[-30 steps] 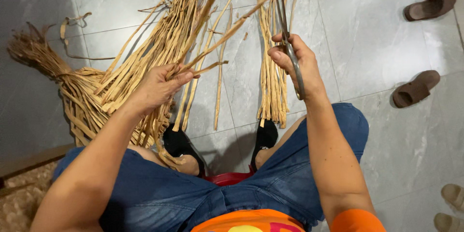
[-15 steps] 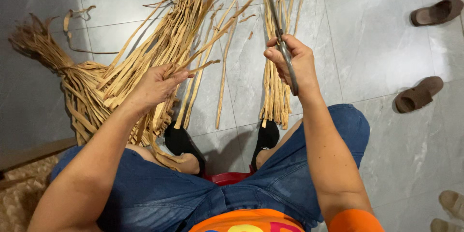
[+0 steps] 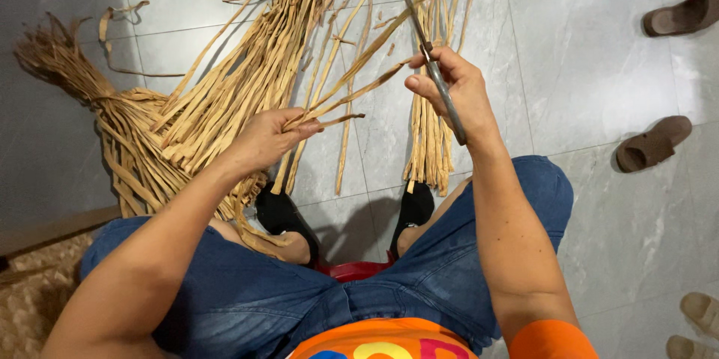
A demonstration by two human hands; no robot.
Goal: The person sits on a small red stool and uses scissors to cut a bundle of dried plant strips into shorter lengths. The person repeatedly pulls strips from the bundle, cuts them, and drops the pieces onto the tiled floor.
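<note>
1. A grey tiled floor (image 3: 592, 67) fills the frame.
2. A big bundle of tan strips (image 3: 187, 116) lies in the left half, its tied frayed end in the upper left, and it fans toward the top centre. It hides much of the floor there.
3. A smaller bunch of strips (image 3: 428, 145) lies at centre, partly hidden behind the right hand.
4. Brown slippers (image 3: 653, 143) lie at the right edge, well apart from the strips.
5. The left hand (image 3: 266, 138) is closed around a few long strips (image 3: 352, 93).
6. The right hand (image 3: 453, 89) grips a thin grey blade (image 3: 419, 26), and its tip touches these strips.
</note>
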